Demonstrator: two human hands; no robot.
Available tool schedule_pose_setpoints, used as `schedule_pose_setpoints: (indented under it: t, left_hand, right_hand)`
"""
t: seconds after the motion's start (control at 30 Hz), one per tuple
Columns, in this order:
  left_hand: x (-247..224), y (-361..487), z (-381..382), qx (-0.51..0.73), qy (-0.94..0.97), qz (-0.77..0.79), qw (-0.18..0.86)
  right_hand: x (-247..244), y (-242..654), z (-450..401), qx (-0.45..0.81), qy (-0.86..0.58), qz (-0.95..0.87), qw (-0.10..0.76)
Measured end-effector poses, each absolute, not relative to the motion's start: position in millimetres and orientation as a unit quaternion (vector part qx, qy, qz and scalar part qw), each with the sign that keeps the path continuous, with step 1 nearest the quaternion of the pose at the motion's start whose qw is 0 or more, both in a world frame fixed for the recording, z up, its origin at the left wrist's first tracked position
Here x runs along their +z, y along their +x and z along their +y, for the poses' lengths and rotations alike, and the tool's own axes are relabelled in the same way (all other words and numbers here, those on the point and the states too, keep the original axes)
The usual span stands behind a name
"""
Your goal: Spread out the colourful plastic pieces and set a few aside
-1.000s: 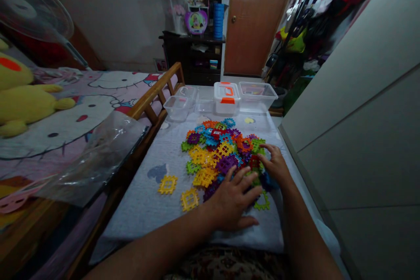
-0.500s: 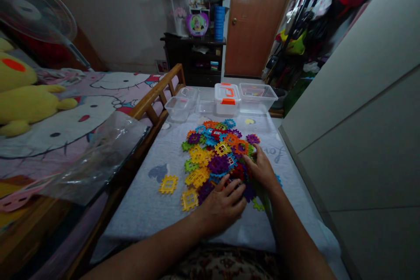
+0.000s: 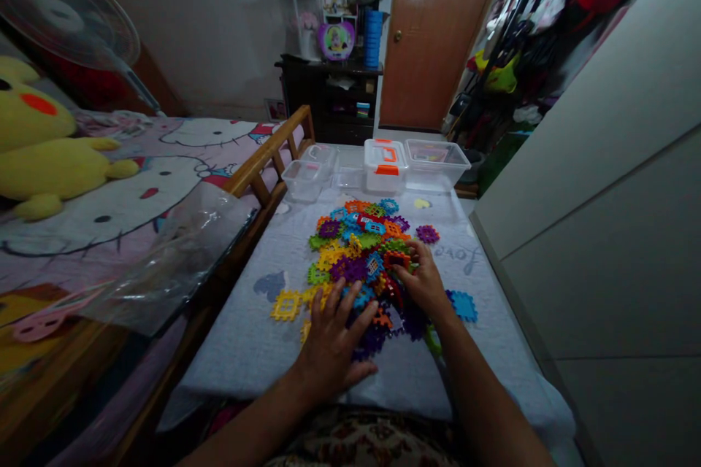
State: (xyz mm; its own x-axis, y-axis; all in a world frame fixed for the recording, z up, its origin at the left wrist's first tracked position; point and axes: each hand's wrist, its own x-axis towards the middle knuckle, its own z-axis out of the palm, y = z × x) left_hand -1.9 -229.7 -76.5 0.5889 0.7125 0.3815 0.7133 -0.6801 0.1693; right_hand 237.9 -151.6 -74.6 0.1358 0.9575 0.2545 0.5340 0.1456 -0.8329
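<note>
A heap of colourful plastic interlocking building pieces [image 3: 350, 270] with toothed edges covers the middle of the cloth-covered table. My left hand [image 3: 334, 336] rests on the near left of the heap, fingers spread, over yellow, blue and purple pieces. At the heap's right side, my right hand [image 3: 424, 281] has thumb and fingers closed around an orange piece [image 3: 397, 260], which stands tilted. A yellow square piece [image 3: 286, 305] lies at the heap's left edge. Apart from the heap are a purple piece [image 3: 428, 233] and, right of my right wrist, a blue piece [image 3: 463, 306].
Clear plastic boxes stand along the table's far edge, including a lidded box [image 3: 386, 179] with orange latches and an open box [image 3: 438, 179]. A wooden bed rail [image 3: 268, 153] borders the left side. A white cabinet [image 3: 591, 182] rises on the right.
My left hand has shifted left and spread its fingers. My right hand has moved slightly down and closed on an orange piece. Pieces in the heap have shifted, and the view has moved slightly.
</note>
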Motion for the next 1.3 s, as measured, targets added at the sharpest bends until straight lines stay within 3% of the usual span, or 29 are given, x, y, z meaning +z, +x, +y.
schedule_pose_setpoints:
  t: [0.17, 0.5, 0.7, 0.83, 1.0, 1.17, 1.3]
  left_hand:
    - [-82, -25, -233, -0.215, -0.83, -0.513, -0.05]
    - [-94, -34, -220, -0.308, -0.787, -0.52, -0.125]
    - [-99, -48, -205, -0.302, -0.804, -0.499, -0.12]
    - [-103, -50, -203, -0.328, -0.768, -0.543, -0.089]
    - [-94, -46, -216, -0.32, -0.778, -0.534, -0.077]
    - [-88, -43, -227, -0.23, -0.814, -0.527, -0.076]
    - [-91, -48, -222, -0.205, -0.811, -0.542, -0.079]
  right_hand:
    - [-48, 213, -147, 0.189, -0.557, -0.686, 0.427]
    - [-14, 150, -139, 0.125, -0.466, -0.844, 0.235]
    - [1, 162, -122, 0.248, -0.365, -0.87, 0.22]
    - [1, 179, -62, 0.189, -0.462, -0.84, 0.215]
    - [-24, 181, 12, 0.108, -0.564, -0.812, 0.103]
    - [-43, 176, 30, 0.102, -0.581, -0.807, 0.002]
    - [-43, 180, 23, 0.117, -0.578, -0.807, -0.031]
